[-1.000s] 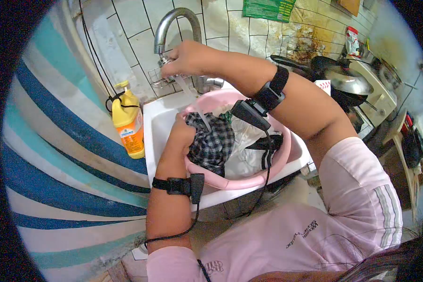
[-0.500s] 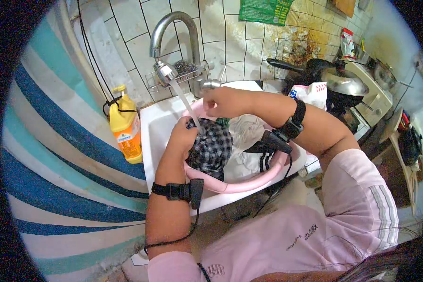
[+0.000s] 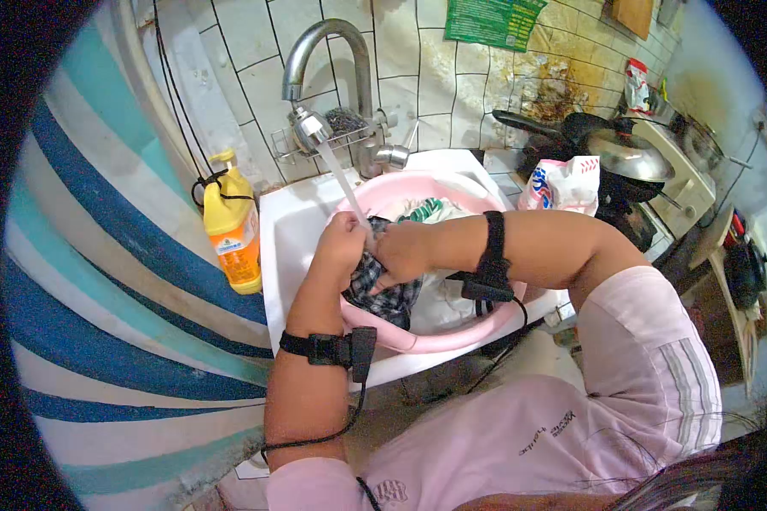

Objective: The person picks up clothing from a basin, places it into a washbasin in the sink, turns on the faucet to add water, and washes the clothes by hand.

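Where water falls from the tap at the far side, it meets your two hands over the pink basin, which sits in the white sink. Your right forearm crosses the basin, hiding part of the pale clothes to the right of the checked cloth. Left of the sink stands a yellow bottle; beyond the tap's foot is a wire rack. A white packet stands just right of the sink, with a lidded pan farther right.

The checked cloth lies bunched in the basin's left part, its visible long axis running from the far left, by your hands, towards the near right and the near rim; crumpled so, it has no clear front. Your left hand has its grip closed on the cloth's far-left end. Your right hand lies over the cloth, fingers partly hidden, so you cannot tell how tight that grip is.
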`<state>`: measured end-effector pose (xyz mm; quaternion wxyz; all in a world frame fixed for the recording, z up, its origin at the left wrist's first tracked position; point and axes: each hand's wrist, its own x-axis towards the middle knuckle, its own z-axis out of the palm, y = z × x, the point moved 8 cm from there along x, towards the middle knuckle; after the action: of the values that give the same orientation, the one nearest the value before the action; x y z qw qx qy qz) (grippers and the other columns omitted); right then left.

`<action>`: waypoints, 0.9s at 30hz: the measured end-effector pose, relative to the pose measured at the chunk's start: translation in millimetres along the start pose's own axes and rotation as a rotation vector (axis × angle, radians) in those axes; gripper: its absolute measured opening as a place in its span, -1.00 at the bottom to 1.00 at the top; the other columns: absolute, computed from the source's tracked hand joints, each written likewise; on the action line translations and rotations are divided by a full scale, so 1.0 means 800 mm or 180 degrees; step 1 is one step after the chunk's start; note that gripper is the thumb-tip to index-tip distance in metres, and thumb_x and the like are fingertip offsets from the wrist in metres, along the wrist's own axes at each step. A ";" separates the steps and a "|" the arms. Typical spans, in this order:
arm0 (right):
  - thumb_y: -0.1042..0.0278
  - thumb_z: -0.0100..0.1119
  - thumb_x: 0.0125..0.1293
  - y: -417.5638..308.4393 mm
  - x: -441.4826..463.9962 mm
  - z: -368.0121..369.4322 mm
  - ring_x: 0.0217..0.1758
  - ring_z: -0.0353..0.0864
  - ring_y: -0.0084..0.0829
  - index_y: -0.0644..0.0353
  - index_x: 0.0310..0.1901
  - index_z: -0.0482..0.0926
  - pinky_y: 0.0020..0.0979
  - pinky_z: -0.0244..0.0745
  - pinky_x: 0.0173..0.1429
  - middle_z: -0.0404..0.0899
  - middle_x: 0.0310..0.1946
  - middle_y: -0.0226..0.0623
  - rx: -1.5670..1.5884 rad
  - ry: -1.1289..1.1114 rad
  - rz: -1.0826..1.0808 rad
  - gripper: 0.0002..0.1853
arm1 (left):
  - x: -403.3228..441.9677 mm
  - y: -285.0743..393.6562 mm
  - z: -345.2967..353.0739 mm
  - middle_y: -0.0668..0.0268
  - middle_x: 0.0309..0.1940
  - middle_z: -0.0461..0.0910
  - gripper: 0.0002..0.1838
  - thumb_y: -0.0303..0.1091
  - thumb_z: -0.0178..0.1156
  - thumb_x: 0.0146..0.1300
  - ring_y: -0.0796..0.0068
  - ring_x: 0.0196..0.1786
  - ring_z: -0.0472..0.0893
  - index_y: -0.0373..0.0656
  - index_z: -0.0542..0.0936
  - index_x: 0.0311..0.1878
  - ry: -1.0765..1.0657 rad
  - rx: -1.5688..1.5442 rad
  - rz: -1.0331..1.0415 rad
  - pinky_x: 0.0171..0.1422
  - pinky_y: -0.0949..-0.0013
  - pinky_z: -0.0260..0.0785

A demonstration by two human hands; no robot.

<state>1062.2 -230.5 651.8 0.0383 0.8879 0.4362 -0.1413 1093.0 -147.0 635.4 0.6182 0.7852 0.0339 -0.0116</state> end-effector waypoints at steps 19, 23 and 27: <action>0.01 0.21 0.09 0.121 -0.014 -0.021 -0.30 0.60 -0.35 0.21 -0.07 0.55 -0.27 0.56 -0.38 0.61 -0.28 -0.15 0.2798 -0.0962 0.0900 -0.52 | -0.024 0.030 0.027 -0.02 0.04 0.49 -0.50 -0.40 0.27 0.01 0.11 0.13 0.47 -0.24 0.49 0.09 -0.0872 0.1761 0.1061 0.24 0.29 0.27; 0.15 0.08 0.17 0.263 -0.021 -0.067 -0.37 0.56 -0.29 0.26 -0.09 0.52 -0.21 0.48 -0.46 0.59 -0.25 -0.15 0.2707 0.0808 0.2114 -0.62 | -0.011 0.020 0.021 -0.04 0.02 0.50 -0.53 -0.41 0.25 0.02 0.12 0.09 0.50 -0.23 0.50 0.07 -0.0765 0.1910 0.1048 0.20 0.29 0.30; 0.32 0.23 -0.03 0.260 0.006 -0.095 -0.11 0.52 -0.23 0.32 0.03 0.42 -0.23 0.48 -0.20 0.54 -0.13 -0.09 0.2755 0.1521 0.1442 -0.46 | -0.021 0.034 0.019 0.02 -0.01 0.55 -0.53 -0.48 0.22 -0.01 0.11 0.08 0.52 -0.11 0.54 0.07 -0.0744 0.1573 0.0797 0.21 0.31 0.30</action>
<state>1245.0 -340.0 711.9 -0.4015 0.9017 0.1325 -0.0905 1078.2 -169.0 659.5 0.4047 0.9033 -0.1384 -0.0334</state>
